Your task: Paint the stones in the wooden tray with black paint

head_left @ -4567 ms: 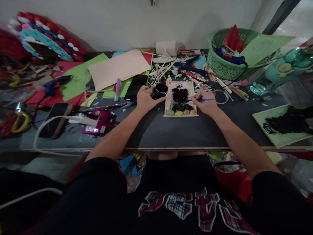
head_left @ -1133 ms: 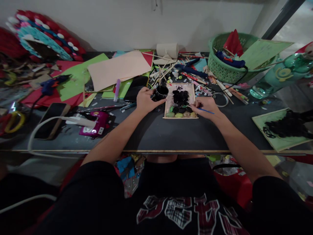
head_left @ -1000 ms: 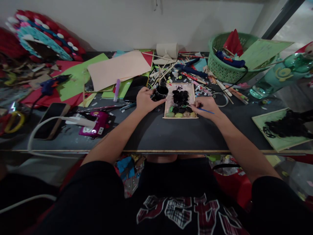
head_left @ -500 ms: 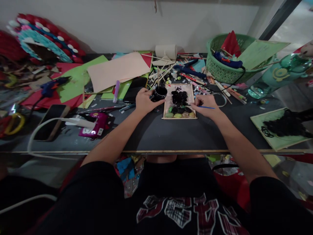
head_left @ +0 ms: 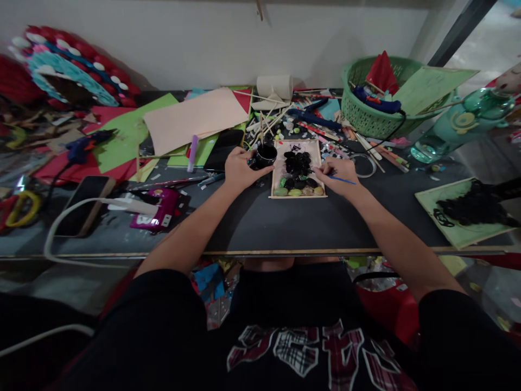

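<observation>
My left hand (head_left: 240,169) is wrapped round a small dark cup (head_left: 266,157) with thin sticks poking out behind its rim. Close by on the table lies a pale rectangular panel (head_left: 280,145) with a thin wooden frame. Rounded stones (head_left: 295,192) line its near end, green and tan at the bottom. Further up, a cluster of stones (head_left: 298,163) is coated in glossy black. My right hand (head_left: 336,172), at the panel's right edge, pinches a blue-handled paintbrush (head_left: 344,180). The brush tip points toward the stones, and I cannot tell whether it touches them.
A green basket (head_left: 362,122) and a bottle (head_left: 431,146) stand at the back right. On the right lies a green board (head_left: 435,214) with black strands. Papers (head_left: 195,119), a glue gun (head_left: 81,146), a phone (head_left: 83,203) and a purple device (head_left: 163,206) with a white cable are left.
The right hand and brush have shifted slightly over the panel's right edge. The left hand still holds the cup; the view has moved a little.
</observation>
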Demonstrator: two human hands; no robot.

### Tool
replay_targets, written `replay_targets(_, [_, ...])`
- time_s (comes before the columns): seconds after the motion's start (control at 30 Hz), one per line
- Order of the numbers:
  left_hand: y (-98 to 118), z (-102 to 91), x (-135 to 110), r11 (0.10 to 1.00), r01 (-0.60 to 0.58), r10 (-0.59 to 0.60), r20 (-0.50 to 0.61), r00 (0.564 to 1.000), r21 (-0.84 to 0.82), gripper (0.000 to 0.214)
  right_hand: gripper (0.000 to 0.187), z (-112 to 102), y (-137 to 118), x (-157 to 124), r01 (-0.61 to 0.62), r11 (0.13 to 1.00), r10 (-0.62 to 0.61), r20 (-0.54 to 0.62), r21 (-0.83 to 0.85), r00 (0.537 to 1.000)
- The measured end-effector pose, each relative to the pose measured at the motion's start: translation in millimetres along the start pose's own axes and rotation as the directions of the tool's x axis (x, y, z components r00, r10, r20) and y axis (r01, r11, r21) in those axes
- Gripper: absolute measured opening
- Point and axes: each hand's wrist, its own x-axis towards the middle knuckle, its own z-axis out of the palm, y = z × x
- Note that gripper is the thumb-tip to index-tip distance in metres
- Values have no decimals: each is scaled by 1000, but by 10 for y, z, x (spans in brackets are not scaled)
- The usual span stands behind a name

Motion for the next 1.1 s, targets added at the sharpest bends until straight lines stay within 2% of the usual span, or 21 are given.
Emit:
replay_targets(0.07, [5,1,0,1000,-4,4,-8,1000,-5,76,38,12,-12,-1,-1,1000,1,31,-7,1000])
replay_targets(0.17, [13,-1,1,1000,-13,13,-8,1000,-11,76,38,30,-56,-3,-15,1000,15,8,-28,1000])
replay_targets(0.43, [39,-46,10,1000,20,-21,57,998,10,75,32,74,-181,13,-28,997,27,-2,-73,1000])
replay_targets(0.67, [24,-37,2,1000,12,-13,3,1000,11,70,34,83,-186,12,-54,995,54,4,-83,999])
replay_targets(0.93, [2,-26,-2,1000,17,-17,3,1000,15,71,29,29,-217,6,-56,992,58,21,-112,998])
replay_targets(1.1, [-30,10,-3,1000,2,-2,-21,1000,-10,78,30,-2,-194,8,-53,993,51,-23,-102,998])
